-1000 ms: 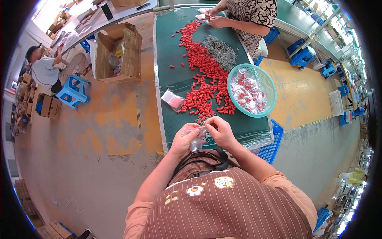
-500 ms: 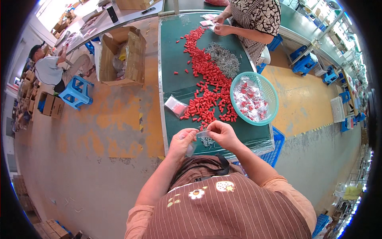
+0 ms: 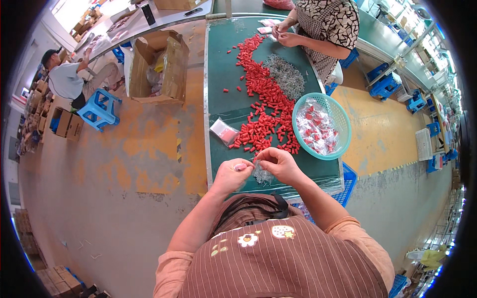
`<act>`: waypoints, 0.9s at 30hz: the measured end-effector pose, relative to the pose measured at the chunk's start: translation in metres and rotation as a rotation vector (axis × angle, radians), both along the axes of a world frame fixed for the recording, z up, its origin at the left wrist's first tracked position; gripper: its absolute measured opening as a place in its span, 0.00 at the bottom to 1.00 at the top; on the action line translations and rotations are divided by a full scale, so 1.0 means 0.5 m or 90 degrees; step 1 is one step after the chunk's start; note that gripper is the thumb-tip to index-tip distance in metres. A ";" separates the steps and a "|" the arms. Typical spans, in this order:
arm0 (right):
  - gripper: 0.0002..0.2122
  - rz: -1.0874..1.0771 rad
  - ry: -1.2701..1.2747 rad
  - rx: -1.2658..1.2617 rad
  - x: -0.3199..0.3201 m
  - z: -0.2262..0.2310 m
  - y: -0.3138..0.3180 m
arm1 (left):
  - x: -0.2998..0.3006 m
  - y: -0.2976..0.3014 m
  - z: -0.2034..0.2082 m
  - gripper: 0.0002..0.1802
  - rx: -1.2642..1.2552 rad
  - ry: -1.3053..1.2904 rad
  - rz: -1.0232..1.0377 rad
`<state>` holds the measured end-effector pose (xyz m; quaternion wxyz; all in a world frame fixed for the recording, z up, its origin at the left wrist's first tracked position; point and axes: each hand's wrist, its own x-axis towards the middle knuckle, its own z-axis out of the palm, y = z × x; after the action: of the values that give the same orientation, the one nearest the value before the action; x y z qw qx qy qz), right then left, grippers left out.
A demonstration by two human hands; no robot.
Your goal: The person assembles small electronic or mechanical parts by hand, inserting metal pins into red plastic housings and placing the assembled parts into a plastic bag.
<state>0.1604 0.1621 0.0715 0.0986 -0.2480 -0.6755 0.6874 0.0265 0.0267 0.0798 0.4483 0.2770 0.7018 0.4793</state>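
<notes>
Close together over the table's near edge, both my hands are closed. My left hand [image 3: 230, 176] grips a small clear plastic bag, mostly hidden by the fingers. My right hand [image 3: 279, 165] is in a pinch beside the left fingertips; what it holds is too small to make out. Under the hands lies a little heap of silvery screws [image 3: 262, 176]. Just beyond, a long pile of red plastic caps [image 3: 271, 102] runs up the green table [image 3: 223, 107]. A stack of clear plastic bags [image 3: 224, 132] lies left of the caps.
A turquoise basket [image 3: 347, 125] of filled bags stands at the right edge. Behind it is a larger screw pile [image 3: 287, 79]. A co-worker [image 3: 325, 30] handles something small at the far right. Left of the table are a cardboard box [image 3: 171, 69] and a blue stool [image 3: 101, 109].
My right hand has come nearer the left, and the clear strip stretched between them no longer shows. The whole view has shifted slightly.
</notes>
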 end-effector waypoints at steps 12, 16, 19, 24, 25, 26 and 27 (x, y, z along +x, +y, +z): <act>0.08 -0.066 0.022 0.180 -0.006 0.016 -0.013 | 0.012 -0.011 -0.046 0.05 0.005 -0.093 0.051; 0.07 -0.125 0.059 0.468 0.004 0.038 -0.016 | 0.027 -0.007 -0.044 0.04 0.006 -0.141 0.100; 0.06 -0.064 -0.003 0.398 0.013 0.048 -0.033 | 0.033 -0.005 -0.055 0.04 0.046 -0.134 0.109; 0.08 -0.011 -0.102 0.154 0.011 0.017 -0.038 | 0.042 -0.002 -0.049 0.05 0.080 0.001 0.063; 0.08 -0.012 -0.102 0.152 0.011 0.010 -0.036 | 0.042 -0.003 -0.047 0.05 0.079 0.001 0.062; 0.08 -0.002 -0.106 0.148 0.012 0.005 -0.034 | 0.043 -0.003 -0.044 0.05 0.079 0.021 0.047; 0.08 0.008 -0.111 0.144 0.013 0.001 -0.032 | 0.043 -0.003 -0.042 0.06 0.079 0.041 0.031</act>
<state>0.1666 0.1461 0.0720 0.0626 -0.2894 -0.7564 0.5833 0.0482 0.0250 0.0588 0.3960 0.3024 0.6914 0.5232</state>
